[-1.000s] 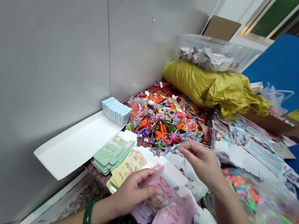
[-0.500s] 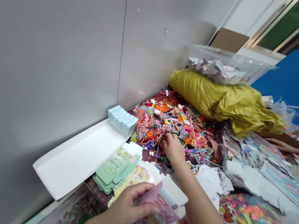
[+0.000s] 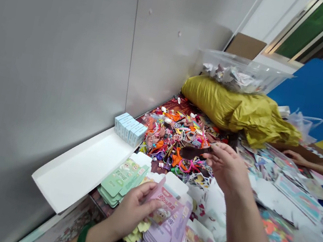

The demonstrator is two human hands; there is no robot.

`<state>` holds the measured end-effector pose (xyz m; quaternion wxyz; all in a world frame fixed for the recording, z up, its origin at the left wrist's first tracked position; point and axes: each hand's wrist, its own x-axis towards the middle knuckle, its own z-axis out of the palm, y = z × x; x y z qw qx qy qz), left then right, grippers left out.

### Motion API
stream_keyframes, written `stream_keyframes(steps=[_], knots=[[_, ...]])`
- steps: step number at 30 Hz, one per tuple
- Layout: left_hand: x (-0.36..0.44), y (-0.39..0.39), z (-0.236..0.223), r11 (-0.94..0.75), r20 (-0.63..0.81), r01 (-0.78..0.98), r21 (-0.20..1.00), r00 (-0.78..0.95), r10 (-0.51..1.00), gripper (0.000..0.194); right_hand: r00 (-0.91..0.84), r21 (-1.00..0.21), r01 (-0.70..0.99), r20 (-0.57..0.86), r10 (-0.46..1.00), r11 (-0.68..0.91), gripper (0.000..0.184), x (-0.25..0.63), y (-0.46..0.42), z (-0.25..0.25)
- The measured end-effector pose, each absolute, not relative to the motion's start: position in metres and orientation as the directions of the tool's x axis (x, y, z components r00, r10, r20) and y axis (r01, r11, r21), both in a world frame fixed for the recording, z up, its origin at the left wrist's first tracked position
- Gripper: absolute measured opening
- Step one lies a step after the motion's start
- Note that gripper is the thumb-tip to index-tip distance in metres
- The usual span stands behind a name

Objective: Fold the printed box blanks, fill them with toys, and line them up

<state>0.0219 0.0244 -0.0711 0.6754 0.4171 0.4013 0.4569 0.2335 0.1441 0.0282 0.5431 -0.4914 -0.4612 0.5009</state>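
The right hand pinched one end of a dark brown strip, its long axis nearly level, free end pointing left over the colorful pile. The left hand gripped a pink box, flap end pointing away, above the table's near edge.

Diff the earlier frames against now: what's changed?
Right hand went into the pile of trinkets, then drew back up and to the right, now holding a dark brown piece. Another person's hand, absent in the first frame, is in view at right. Unchanged: left hand holds the pink box; light-blue boxes sit in the white tray.
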Motion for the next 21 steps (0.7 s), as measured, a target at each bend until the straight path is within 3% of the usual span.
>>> stream_keyframes(steps=[3, 9, 12, 15, 17, 21], knots=[[0.028, 0.021, -0.072, 0.213, -0.143, -0.248, 0.945, 0.272, 0.952, 0.033, -0.01, -0.98, -0.19, -0.053, 0.999, -0.054, 0.03, 0.237, 0.109, 0.05], [0.043, 0.01, -0.063, 0.153, -0.075, -0.25, 0.956, 0.298, 0.952, 0.034, -0.188, -0.997, 0.038, -0.079, 0.979, -0.073, 0.027, 0.24, 0.06, 0.048], [0.05, 0.006, -0.06, 0.134, -0.057, -0.246, 0.96, 0.298, 0.953, 0.033, -0.116, -0.964, 0.25, 0.058, 0.992, 0.086, 0.019, 0.238, 0.04, 0.034], [0.055, 0.003, -0.057, 0.122, -0.049, -0.24, 0.963, 0.29, 0.956, 0.034, -0.132, -0.807, 0.515, 0.258, 0.957, 0.289, 0.006, 0.237, 0.02, 0.026], [0.058, 0.001, -0.054, 0.1, -0.034, -0.228, 0.968, 0.28, 0.959, 0.033, -0.217, -0.702, 0.591, 0.336, 0.916, 0.398, 0.009, 0.236, 0.008, 0.025], [0.066, -0.005, -0.052, 0.026, 0.015, -0.162, 0.986, 0.249, 0.968, 0.03, -0.365, -0.63, 0.647, 0.239, 0.9, 0.429, 0.025, 0.234, -0.009, 0.026]])
